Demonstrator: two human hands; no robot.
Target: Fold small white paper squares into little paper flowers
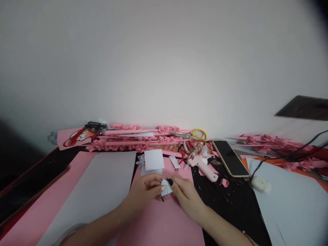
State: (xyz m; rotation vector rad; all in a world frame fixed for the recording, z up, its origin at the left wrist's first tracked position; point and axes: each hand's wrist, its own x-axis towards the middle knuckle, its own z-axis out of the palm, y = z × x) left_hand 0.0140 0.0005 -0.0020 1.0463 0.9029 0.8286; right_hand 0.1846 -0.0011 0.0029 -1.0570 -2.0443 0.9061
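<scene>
Between my two hands is a small piece of white paper (166,187). My left hand (146,187) pinches its left side with thumb and fingers. My right hand (186,194) grips its upper right edge, the thumb pressed on it. Whether the paper is folded I cannot tell for sure. Both hands are above a pink sheet (164,225). Just beyond them lie white paper squares (154,159), a white paper flower (140,161) and a small white paper strip (174,162).
A pink glue gun (203,166), yellow-handled scissors (194,134) and a phone (231,158) lie to the right. Pink paper flower stems (133,140) line the wall. Large white sheets (102,184) flank the work area; a white plug-like device (261,184) with a cable sits at right.
</scene>
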